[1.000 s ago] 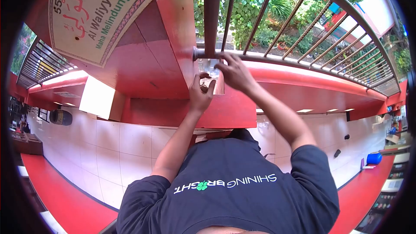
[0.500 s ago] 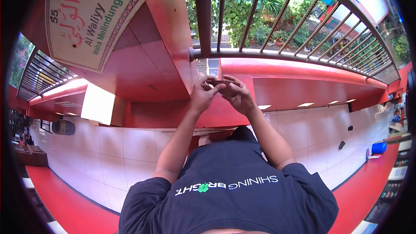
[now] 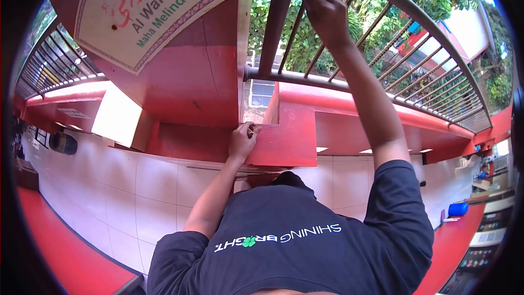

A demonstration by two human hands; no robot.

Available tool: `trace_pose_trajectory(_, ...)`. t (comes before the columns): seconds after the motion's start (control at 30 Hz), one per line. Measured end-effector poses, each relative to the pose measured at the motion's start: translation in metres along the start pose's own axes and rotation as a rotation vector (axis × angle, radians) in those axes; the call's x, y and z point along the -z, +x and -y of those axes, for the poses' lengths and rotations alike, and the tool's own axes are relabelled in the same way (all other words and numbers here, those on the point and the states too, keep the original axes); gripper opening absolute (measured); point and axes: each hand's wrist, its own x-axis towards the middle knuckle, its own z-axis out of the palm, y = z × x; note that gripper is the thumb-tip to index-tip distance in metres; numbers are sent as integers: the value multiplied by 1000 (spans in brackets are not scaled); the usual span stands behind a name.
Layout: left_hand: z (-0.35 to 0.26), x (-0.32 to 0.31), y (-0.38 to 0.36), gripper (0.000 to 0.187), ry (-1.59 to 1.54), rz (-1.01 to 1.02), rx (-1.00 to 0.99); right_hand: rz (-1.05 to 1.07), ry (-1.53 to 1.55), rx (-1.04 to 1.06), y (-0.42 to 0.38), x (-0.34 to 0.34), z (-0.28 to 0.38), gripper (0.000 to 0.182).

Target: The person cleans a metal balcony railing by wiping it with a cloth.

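Observation:
My right hand (image 3: 323, 1) is raised high, its fingers wrapped over the top of a brown metal railing bar (image 3: 275, 27) just below the sign's edge. My left hand (image 3: 243, 137) is lower down, its fingers curled tight against the corner of the red painted ledge (image 3: 284, 142). Whether anything small sits inside those curled fingers is hidden. Both forearms are bare, and my dark shirt (image 3: 289, 240) with white lettering fills the lower part of the view.
A cream sign (image 3: 153, 11) with red and green lettering hangs on the red wall at upper left. The railing's horizontal pipe (image 3: 305, 79) and slanted bars run right, with green plants (image 3: 327, 33) behind. White tiles (image 3: 136, 186) lie below.
My hands, held together in front of the ledge before, have parted. The right hand went up to the railing bar; the left dropped to the ledge corner. The view tilted upward.

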Motion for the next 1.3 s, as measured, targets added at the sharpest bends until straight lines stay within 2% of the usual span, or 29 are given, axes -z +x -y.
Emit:
trace_pose_trajectory(0.07, -6, 4, -1, 23, 56, -1, -63, 157, -74, 121, 17, -4, -8, 33)
trace_pose_trajectory(0.1, 0, -2, 0, 21, 44, 25, -76, 376, -86, 75, 0, -18, -9, 41)
trace_pose_trajectory(0.13, 1, -2, 3, 21, 42, 20, -71, 394, -76, 64, -19, -33, -4, 37)
trace_pose_trajectory(0.2, 0, -1, 1, 21, 145, 50, -131, 549, -128, 386, -76, -52, 3, 31)
trace_pose_trajectory(0.27, -1, 2, -3, 20, 155, 51, -138, 676, -156, 482, -113, -55, 15, 37)
trace_pose_trajectory(0.33, -2, 4, -2, 20, 171, 51, -151, 509, -385, 653, -95, -49, -1, 38)
trace_pose_trajectory(0.4, -6, 1, -3, 20, 246, 66, -150, 468, -382, 412, -40, -31, -21, 38)
trace_pose_trajectory(0.47, -7, -4, -5, 20, 268, 71, -151, 262, -346, 172, -4, -18, -22, 36)
trace_pose_trajectory(0.5, -7, -4, -3, 19, 295, 78, -161, 364, -488, 279, -15, -17, -16, 35)
trace_pose_trajectory(0.53, -7, -4, -3, 19, 305, 78, -168, 448, -264, 213, -48, -31, -15, 36)
trace_pose_trajectory(0.6, -7, -3, -4, 19, 273, 78, -200, 523, -144, 326, -101, -44, 5, 35)
trace_pose_trajectory(0.67, -10, -2, -4, 19, 274, 81, -185, 703, 20, 191, -143, -46, 29, 34)
trace_pose_trajectory(0.73, -12, -3, -8, 18, 274, 78, -168, 753, 38, 80, -154, -38, 51, 38)
trace_pose_trajectory(0.77, -11, -4, -7, 19, 268, 63, -185, 613, 120, -16, -161, -41, 58, 42)
trace_pose_trajectory(0.8, -12, -3, -5, 19, 264, 49, -204, 609, 119, -21, -162, -39, 65, 42)
trace_pose_trajectory(0.87, -13, -1, -5, 19, 273, 53, -199, 251, 464, -548, -167, -33, 80, 38)
trace_pose_trajectory(0.93, -12, -4, -7, 20, 276, 59, -184, 14, 400, -966, -162, -38, 93, 38)
trace_pose_trajectory(1.0, -8, -6, -5, 21, 313, 63, -181, -331, 374, -890, -115, -47, 85, 37)
trace_pose_trajectory(1.07, -8, -5, -5, 21, 309, 60, -190, -162, 393, -1024, -42, -26, 73, 44)
trace_pose_trajectory(1.13, -8, -6, -4, 21, 302, 58, -203, -409, 340, -782, 15, -45, 58, 49)
trace_pose_trajectory(1.17, -8, -6, -4, 21, 295, 57, -197, -137, 601, -1258, 41, -21, 77, 46)
trace_pose_trajectory(1.2, -7, -6, -5, 20, 291, 60, -192, -140, 594, -1263, 31, -39, 80, 46)
trace_pose_trajectory(1.27, -6, -7, -5, 20, 297, 68, -188, -368, 178, -565, -19, -86, 83, 54)
trace_pose_trajectory(1.3, -5, -6, -5, 20, 304, 68, -181, -233, 359, -654, -44, -92, 93, 64)
